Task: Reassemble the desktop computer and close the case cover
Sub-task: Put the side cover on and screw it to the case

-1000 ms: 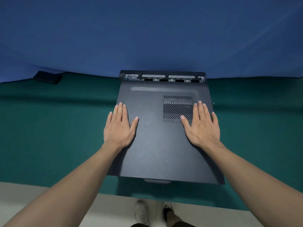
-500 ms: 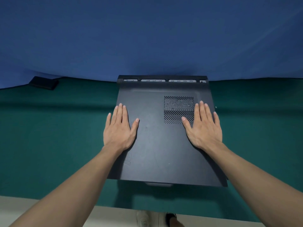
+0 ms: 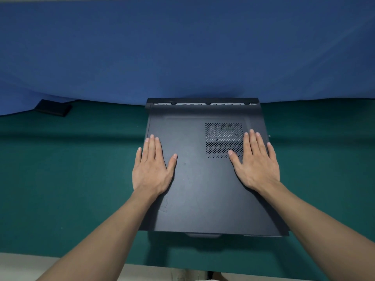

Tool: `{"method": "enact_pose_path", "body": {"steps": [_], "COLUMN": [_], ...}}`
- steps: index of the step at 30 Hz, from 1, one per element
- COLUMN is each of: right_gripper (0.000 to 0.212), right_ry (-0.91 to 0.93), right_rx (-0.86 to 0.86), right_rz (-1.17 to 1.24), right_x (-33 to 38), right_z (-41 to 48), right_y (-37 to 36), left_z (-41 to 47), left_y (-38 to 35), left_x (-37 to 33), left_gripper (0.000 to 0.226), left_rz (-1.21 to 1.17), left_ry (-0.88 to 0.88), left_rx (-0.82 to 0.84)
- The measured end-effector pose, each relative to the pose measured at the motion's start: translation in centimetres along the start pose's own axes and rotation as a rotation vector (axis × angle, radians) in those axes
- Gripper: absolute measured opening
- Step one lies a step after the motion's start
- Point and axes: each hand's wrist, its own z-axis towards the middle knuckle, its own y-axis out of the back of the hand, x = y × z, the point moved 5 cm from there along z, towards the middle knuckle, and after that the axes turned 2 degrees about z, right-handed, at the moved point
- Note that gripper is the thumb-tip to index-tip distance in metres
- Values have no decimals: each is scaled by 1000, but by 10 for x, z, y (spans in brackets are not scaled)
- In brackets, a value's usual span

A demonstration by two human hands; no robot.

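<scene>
Since a second ago, the flat dark grey sheet-metal case cover has slid away from the person. The strip of silver slots showing along the black desktop computer chassis at its far edge has narrowed to a thin line. The left hand and right hand have travelled with the cover. Both lie palm-down on it with straight fingers, pressing and grasping nothing.

The computer lies on its side on the green cloth-covered table, its far end against the blue fabric backdrop, with the cover on top.

The cover is likely not yet fully home. If one hand pushes harder than the other, the panel could skew and its hooks could bind or miss the slots. The paint is matte and smooth, with faint smudges, so flat palms may slip instead of driving it. The chassis could also skid on the cloth.

The right thumb rests on the rectangular perforated vent grille, a field of small round holes inside a shallow embossed outline. A small black flat object lies at the far left; what it is cannot be told.
</scene>
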Motion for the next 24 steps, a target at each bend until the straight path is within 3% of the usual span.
{"method": "enact_pose_path", "body": {"steps": [18, 24], "right_gripper": [79, 72], "right_ry": [-32, -233], "right_rx": [19, 41], "right_rz": [-24, 75], "right_x": [4, 0], "right_z": [2, -32], "right_y": [2, 8], "left_z": [14, -20], "left_y": [1, 8], "left_x": [1, 6], "left_gripper": [76, 61], "left_rz": [-51, -126], "left_ry": [-8, 42], "left_rx": [17, -40]}}
